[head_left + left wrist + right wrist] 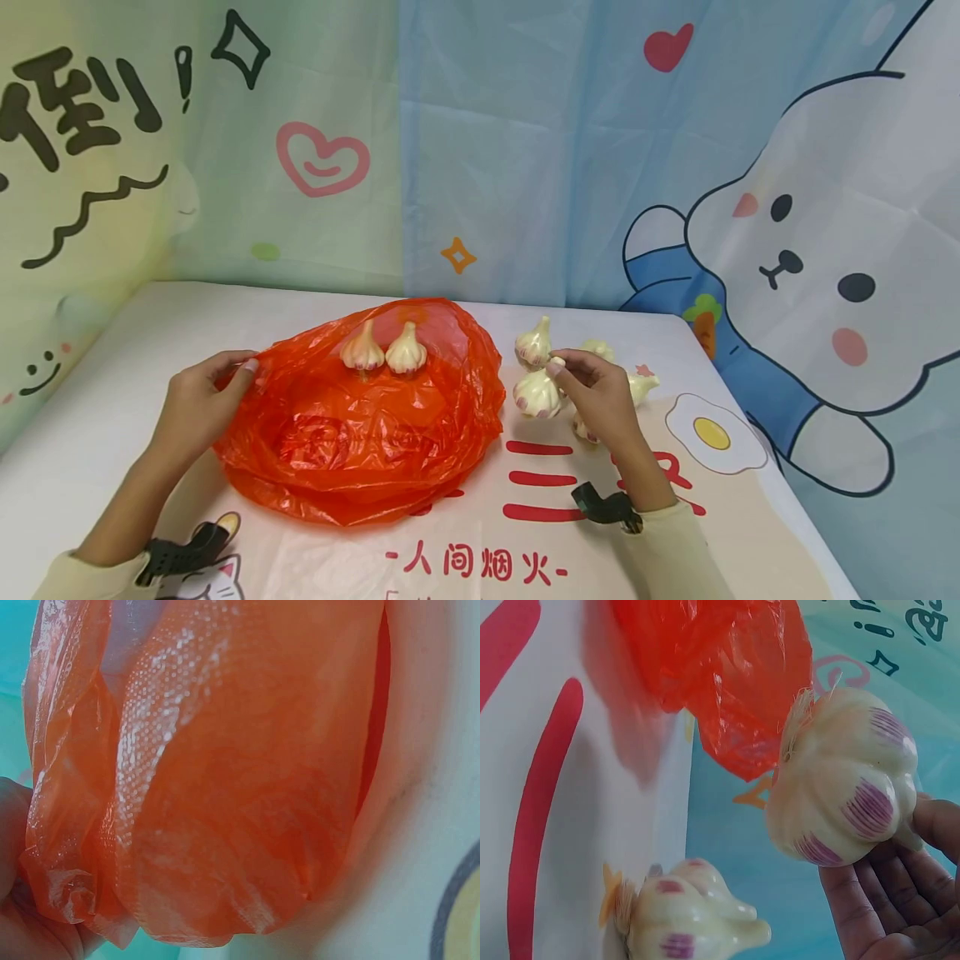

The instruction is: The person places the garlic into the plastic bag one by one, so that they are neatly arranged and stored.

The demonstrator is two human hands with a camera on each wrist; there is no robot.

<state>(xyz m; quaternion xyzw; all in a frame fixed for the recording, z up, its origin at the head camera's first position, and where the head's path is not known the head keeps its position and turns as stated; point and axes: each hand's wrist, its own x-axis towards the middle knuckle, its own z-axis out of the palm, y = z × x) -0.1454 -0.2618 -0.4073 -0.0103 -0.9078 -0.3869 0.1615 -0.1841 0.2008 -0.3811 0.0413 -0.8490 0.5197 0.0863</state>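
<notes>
Cream sleeves: the right one [678, 550] and the left one [90, 575] come in at the bottom edge, each with a black wrist strap [607, 504] near the cuff
Left hand [202, 396]: pinches the rim of the red plastic bag at its left side, thumb against fingers
Right hand [606, 396]: fingers and thumb grip one garlic bulb [537, 395] by the stem, its root end turned toward the bag
Red plastic bag [352, 454]: lies on the counter [105, 383] between the hands, its wide mouth spread open
Garlic in the bag: two bulbs [406, 348] sit side by side toward its far edge
Garlic on the right: other bulbs [534, 342] are grouped around the right hand, some partly hidden by it; the right wrist view shows purple streaks on the shells
Counter print: red strokes and characters [480, 562], plus a fried egg [716, 433] on the right
Backdrop: pastel cloth with a white cartoon animal [817, 250] on the right and a pink heart outline [322, 158] on the left
</notes>
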